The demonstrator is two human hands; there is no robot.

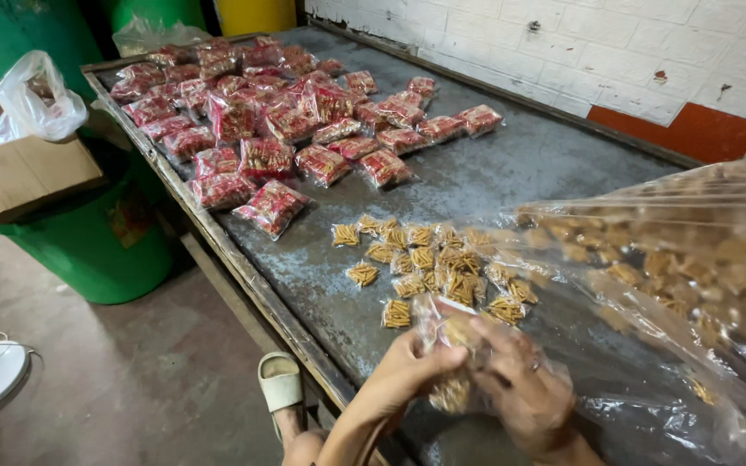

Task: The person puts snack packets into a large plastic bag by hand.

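Both the left hand (pixel 407 367) and the right hand (pixel 524 388) had their fingers closed on one small clear snack packet (pixel 449 332), held between them just above the counter (pixel 511 164) edge, its loose mates lying just beyond.

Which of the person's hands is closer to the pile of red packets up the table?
Left. The left hand sits on the side toward the red packets; the right hand is further from them, beside the big clear bag.
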